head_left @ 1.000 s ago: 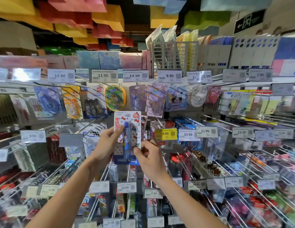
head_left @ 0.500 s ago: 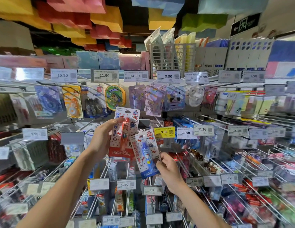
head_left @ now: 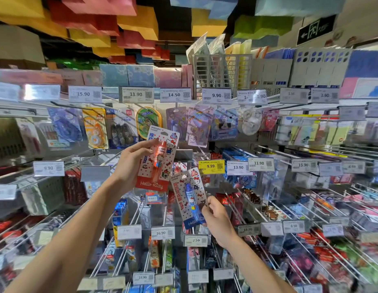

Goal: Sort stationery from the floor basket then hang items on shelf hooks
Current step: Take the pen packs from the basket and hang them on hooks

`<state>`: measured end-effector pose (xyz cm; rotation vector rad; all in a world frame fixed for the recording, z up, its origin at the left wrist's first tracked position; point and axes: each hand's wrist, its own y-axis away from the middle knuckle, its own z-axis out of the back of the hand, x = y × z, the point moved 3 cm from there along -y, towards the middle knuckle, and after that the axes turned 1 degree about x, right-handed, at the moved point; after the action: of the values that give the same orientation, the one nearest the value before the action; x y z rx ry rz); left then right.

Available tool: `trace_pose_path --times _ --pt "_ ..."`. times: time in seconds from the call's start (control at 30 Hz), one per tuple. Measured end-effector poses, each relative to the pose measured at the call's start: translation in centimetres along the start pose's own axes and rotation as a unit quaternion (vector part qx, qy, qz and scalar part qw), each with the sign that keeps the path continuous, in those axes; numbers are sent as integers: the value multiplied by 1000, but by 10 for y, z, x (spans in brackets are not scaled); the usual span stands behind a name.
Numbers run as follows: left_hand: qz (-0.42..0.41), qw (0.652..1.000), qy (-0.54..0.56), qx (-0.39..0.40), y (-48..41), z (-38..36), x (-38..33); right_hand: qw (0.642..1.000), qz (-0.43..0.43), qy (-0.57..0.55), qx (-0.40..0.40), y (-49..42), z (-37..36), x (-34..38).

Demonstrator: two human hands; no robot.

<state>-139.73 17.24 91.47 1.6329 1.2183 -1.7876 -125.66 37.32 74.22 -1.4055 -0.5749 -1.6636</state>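
Left grip (head_left: 129, 163) pinches the red pen card (head_left: 160, 166) by its left edge, near upright. Right grip (head_left: 217, 218), lower and rightward, pinches the blue pen card (head_left: 189, 199), tilted, just below the red one.

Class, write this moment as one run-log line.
left hand: holds red pack | right hand: holds blue pack | red pack: higher

The left hand (head_left: 129, 166) held a red-pen card (head_left: 157, 159) up before the shelf hooks (head_left: 141, 210); the right hand (head_left: 217, 220) pinched a blue-pen card (head_left: 189, 199), tilted, lower and just beside it. A yellow 9.99 tag (head_left: 211, 166) hung near.
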Motion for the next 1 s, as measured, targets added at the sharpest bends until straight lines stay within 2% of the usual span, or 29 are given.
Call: trace_pose_path --times 0.33,0.6,0.7,0.87,1.0 --pt "1 1000 4 6 2 -2 -5 999 -21 45 18 -6 -17 30" --pt "-10 1000 0 25 1 1 -1 991 -120 57 -31 -22 -24 26" --pt "-18 999 -1 45 0 1 5 988 -132 72 -42 -37 -26 31" --pt "-24 997 13 67 -8 4 14 978 -165 76 -104 -78 -31 19" --pt "-23 997 22 67 -11 3 19 969 -202 97 -105 -111 -36 0"
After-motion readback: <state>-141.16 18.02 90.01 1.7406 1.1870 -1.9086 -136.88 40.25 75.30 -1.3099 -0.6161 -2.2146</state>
